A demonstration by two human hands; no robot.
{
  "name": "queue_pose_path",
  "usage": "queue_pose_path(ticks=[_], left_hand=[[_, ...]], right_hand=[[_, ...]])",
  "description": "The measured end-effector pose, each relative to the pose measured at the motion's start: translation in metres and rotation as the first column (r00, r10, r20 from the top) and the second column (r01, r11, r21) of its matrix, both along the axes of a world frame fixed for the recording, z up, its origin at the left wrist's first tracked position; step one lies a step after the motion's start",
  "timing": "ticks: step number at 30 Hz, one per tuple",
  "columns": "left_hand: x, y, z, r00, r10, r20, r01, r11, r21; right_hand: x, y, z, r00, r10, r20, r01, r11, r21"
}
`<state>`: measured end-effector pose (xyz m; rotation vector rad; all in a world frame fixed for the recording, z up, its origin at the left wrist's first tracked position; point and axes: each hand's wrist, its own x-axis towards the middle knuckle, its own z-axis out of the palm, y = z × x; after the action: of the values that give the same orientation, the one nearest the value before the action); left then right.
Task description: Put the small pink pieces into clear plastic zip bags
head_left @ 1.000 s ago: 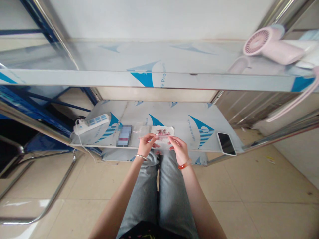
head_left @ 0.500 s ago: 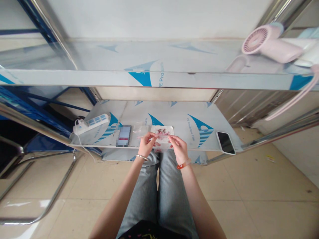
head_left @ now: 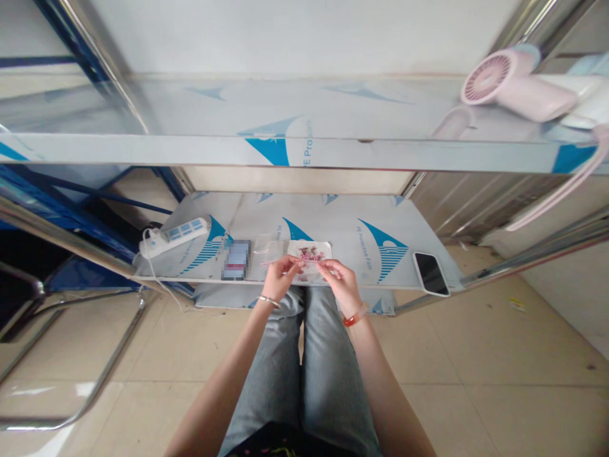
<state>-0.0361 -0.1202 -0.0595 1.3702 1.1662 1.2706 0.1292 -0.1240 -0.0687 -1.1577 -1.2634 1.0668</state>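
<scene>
A white sheet or shallow tray (head_left: 324,247) with small dark red and pink pieces on it lies near the front edge of the lower shelf. Just in front of it, my left hand (head_left: 282,277) pinches the left end of a small clear plastic bag (head_left: 309,261) with a pinkish top edge. The bag's right end is between the fingertips of my right hand (head_left: 341,282). More clear bags (head_left: 267,246) lie to the left of the tray. What the held bag contains is too small to tell.
On the lower shelf (head_left: 342,219), a power strip (head_left: 178,233) with a white cable and a blurred-out rectangular item (head_left: 236,259) lie left, a phone (head_left: 431,274) right. The upper shelf's edge (head_left: 190,150) crosses above, with a pink handheld fan (head_left: 518,86) at its right.
My right hand has shifted slightly left, nearer my left hand. The clear bag, which hung down between my hands before, now shows less of its lower part.
</scene>
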Motion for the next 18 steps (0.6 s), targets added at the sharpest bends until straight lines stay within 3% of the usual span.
queue_pose_path(ticks=[12,18], left_hand=[[0.003,0.001,-0.002,0.997,-0.076,-0.026,0.076,0.997,0.006],[0.004,-0.002,0.011,0.990,-0.038,-0.138,0.048,0.996,0.070]], right_hand=[[-0.001,-0.002,0.009,1.000,0.000,0.030,-0.001,0.999,0.041],[-0.001,-0.004,0.013,0.996,0.051,0.069,-0.055,0.996,0.063]])
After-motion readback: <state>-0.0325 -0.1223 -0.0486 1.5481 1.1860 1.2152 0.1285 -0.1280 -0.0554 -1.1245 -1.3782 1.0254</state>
